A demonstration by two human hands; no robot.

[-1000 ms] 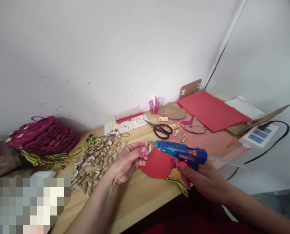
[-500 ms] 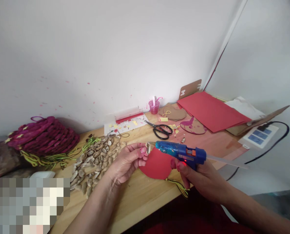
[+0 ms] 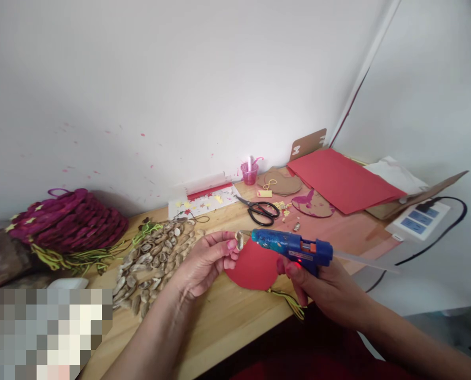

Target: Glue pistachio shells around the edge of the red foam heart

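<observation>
Between the thumb and fingers of my left hand point(image 3: 213, 258) is pinched a half peanut shell point(image 3: 240, 241), its hollow side turned to the right. My right hand point(image 3: 312, 285) is wrapped round the handle of a blue glue gun point(image 3: 292, 245), whose nozzle is at the shell's edge. A clear glue stick point(image 3: 364, 260) sticks out of its back, and a small red light glows on it. Below both hands lies a round red paper disc point(image 3: 253, 272) with a yellow-green and dark tassel point(image 3: 288, 301) at its edge. Many peanut shells point(image 3: 152, 264) are spread left of my left hand.
Black scissors point(image 3: 262, 211) lie behind the glue gun, near a pink cup point(image 3: 249, 173) and cardboard discs point(image 3: 282, 182). Red sheets point(image 3: 346, 179) and a white power strip point(image 3: 419, 219) with a black cord are at the right. Stacked magenta shell-covered pieces point(image 3: 73, 221) stand at the left.
Both hands hold nearly the same pose, with the nozzle still at the shell. The whole view has shifted very slightly.
</observation>
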